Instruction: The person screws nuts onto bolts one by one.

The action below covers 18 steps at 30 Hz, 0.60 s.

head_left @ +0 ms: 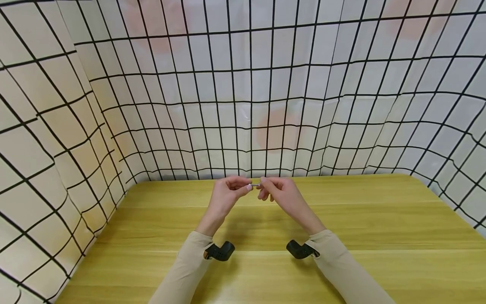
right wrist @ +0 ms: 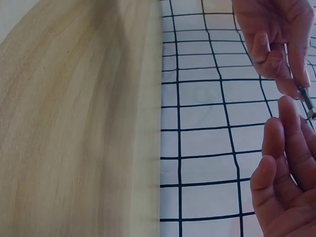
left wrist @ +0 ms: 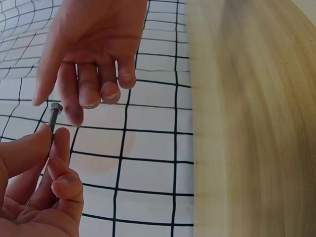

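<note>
Bolt [head_left: 255, 185]: small and metal, held in the air between the two hands over the far part of the surface [head_left: 262, 274], lying roughly level from left to right.
Left hand [head_left: 225, 194]: pinches the bolt's left part between thumb and fingertip; the hex end [left wrist: 57, 107] sticks out to the right.
Right hand [head_left: 284, 195]: thumb and index finger stand apart on either side of the hex end, other fingers loosely bent; whether a fingertip touches the metal, I cannot tell.
Hex end: head or nut, too small to tell.
Backdrop: white cloth [head_left: 239, 86] with a black grid, beyond the surface.
Drop risk: support seems to come from the left fingertips alone, so a nudge from the right could knock the bolt loose, perhaps over the far edge.
Twist risk: under a light left pinch, turning the hex end could spin the whole bolt.
</note>
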Tool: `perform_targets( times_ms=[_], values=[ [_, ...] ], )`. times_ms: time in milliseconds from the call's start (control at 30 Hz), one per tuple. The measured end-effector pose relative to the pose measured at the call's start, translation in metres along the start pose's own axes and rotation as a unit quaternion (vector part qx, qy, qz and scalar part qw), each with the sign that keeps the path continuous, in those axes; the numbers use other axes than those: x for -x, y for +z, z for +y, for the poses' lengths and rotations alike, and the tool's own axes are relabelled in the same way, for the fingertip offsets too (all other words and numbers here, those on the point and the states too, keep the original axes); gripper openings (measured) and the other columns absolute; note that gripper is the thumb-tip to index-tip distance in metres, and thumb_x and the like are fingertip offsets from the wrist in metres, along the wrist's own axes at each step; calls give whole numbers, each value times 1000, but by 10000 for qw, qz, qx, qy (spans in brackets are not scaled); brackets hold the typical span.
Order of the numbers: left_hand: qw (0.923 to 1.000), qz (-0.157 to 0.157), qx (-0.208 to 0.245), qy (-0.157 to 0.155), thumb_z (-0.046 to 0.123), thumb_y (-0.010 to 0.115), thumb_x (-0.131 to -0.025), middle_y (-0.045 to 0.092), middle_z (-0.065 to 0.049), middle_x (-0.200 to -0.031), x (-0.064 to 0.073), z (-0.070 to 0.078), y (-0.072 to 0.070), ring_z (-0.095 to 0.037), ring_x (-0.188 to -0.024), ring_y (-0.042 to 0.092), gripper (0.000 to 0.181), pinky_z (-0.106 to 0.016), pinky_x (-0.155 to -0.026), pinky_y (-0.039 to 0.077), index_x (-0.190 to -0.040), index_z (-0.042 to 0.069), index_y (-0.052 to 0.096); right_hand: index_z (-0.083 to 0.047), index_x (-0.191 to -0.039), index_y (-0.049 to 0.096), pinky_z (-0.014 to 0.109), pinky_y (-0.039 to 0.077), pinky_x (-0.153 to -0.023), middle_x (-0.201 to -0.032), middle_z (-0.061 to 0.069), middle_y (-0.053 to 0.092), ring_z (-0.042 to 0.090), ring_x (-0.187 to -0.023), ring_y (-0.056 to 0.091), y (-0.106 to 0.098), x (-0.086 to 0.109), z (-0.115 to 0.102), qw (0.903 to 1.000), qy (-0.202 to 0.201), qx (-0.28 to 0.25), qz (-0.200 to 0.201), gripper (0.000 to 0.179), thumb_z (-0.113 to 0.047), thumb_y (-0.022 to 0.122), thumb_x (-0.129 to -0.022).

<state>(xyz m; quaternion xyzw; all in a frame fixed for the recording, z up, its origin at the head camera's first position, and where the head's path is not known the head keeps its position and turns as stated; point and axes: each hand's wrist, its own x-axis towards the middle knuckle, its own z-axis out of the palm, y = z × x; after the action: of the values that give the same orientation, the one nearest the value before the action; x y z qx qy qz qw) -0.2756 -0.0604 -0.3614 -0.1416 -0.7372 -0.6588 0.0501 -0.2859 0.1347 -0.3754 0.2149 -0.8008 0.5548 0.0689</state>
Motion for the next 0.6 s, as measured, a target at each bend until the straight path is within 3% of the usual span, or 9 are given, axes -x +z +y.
perform_targets(
  times_ms=[67,167,300,467,600],
  values=[
    [10000,4,-5,7,8,75,-88,72,-13,-96,0,0,0,-15,-84,66,18,-33,-81,53,-105,-1,74,-11,-90,72,51,50,-71,-78,6,70,22,-76,62,-1,0,-1,10000,26,-2,-3,39,-41,52,-103],
    [10000,9,14,54,8,75,-88,72,-9,-94,0,-1,-1,-16,-85,66,16,-34,-82,53,-103,1,75,-14,-104,72,48,50,-71,-88,6,71,23,-83,62,-2,1,-2,10000,-26,-8,-45,33,-41,53,-102],
    [10000,36,26,71,9,74,-89,72,-7,-92,1,-1,-2,-19,-87,67,13,-35,-82,53,-100,3,75,-21,-123,63,44,51,-73,-106,2,69,21,-94,62,-3,1,-2,9995,-288,-4,-128,24,-30,59,-101],
    [10000,62,-3,61,9,74,-89,72,-5,-91,0,0,-3,-18,-86,66,15,-35,-82,52,-102,1,75,-12,-122,59,39,51,-75,-111,8,66,23,-97,60,-3,4,-16,9966,-780,188,-190,25,-9,62,-98],
    [9999,97,1,58,9,74,-89,72,-6,-92,0,1,-3,-18,-86,66,15,-35,-82,52,-101,1,75,-3,-114,61,44,52,-76,-112,13,64,27,-98,60,-1,6,-26,9963,-824,171,-166,19,-1,62,-96]
  ],
)
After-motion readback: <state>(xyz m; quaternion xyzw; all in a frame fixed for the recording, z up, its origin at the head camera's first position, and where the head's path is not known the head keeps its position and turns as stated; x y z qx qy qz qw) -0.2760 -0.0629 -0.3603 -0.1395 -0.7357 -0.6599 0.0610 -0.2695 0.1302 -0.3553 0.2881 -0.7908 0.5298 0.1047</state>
